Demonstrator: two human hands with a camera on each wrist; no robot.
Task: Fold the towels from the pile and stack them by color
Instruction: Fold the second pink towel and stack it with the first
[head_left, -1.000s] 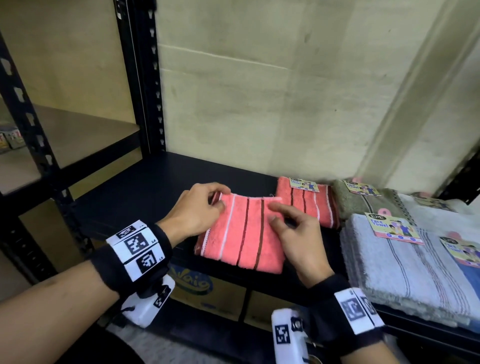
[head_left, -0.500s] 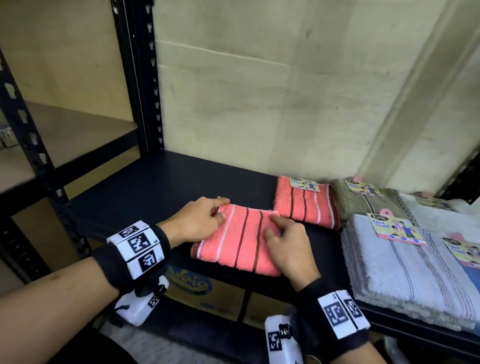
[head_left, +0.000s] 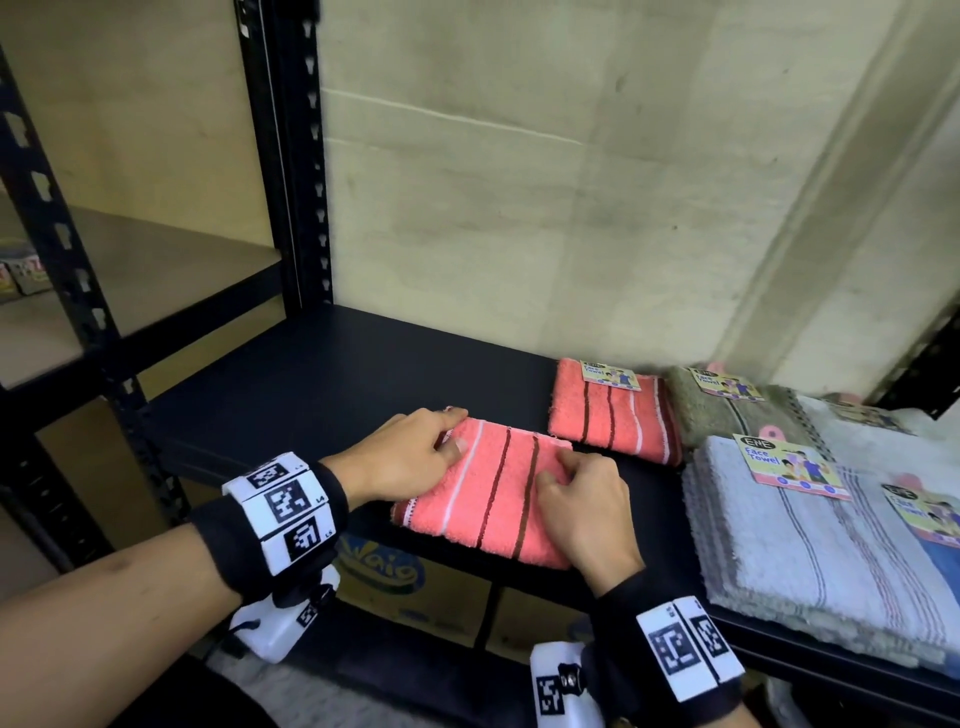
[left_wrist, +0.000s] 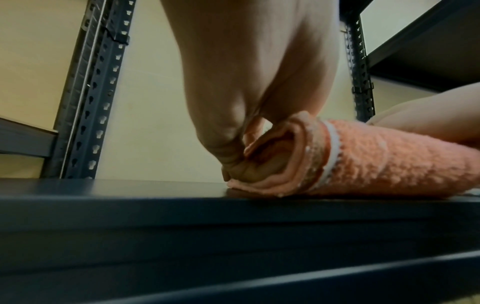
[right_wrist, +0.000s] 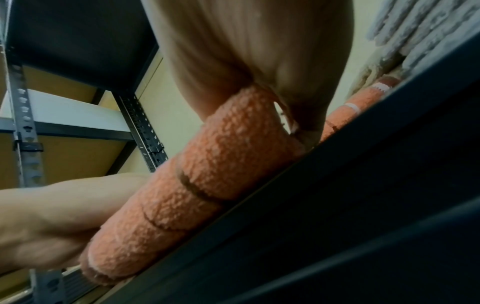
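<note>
On black metal shelf (head_left: 291, 384), folded coral towel (head_left: 493, 499) lying at front edge, terry pile, brown and white stripes. Left hand (head_left: 410, 457) pinching towel's left corner layers; right hand (head_left: 587, 506) curling fingers around right edge. Second coral towel (head_left: 613, 415), olive towel (head_left: 737, 415), grey towel (head_left: 810, 540) sitting rightward, paper labels on top. Since half-second earlier, hands settling lower, towel flatter.
</note>
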